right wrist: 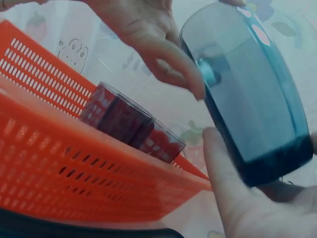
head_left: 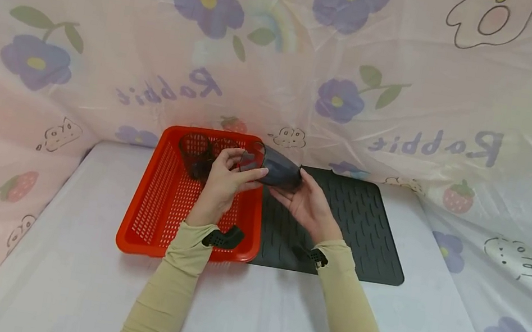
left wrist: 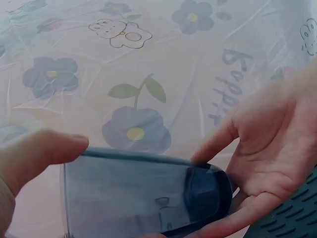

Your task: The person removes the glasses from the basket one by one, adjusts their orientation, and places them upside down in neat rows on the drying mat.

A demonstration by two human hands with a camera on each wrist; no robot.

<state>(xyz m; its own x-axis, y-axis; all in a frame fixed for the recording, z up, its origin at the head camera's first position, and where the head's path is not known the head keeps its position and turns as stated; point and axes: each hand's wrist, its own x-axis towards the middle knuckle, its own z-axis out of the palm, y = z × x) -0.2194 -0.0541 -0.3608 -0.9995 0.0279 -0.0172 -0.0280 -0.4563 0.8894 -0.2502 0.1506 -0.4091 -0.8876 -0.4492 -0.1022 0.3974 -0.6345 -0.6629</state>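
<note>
The tinted tumbler is held tilted in mid-air, mouth toward the basket side. Judged by appearance: rigid, smooth, fairly light, possibly slippery, breakable if glass; grip at the thick base and side wall. The left hand pinches the rim end, thumb above; its lower fingers are cut off in its wrist view. The right hand grips the base, fingers partly hidden. Beyond: dark mat, red basket, further tumblers, count unclear.
</note>
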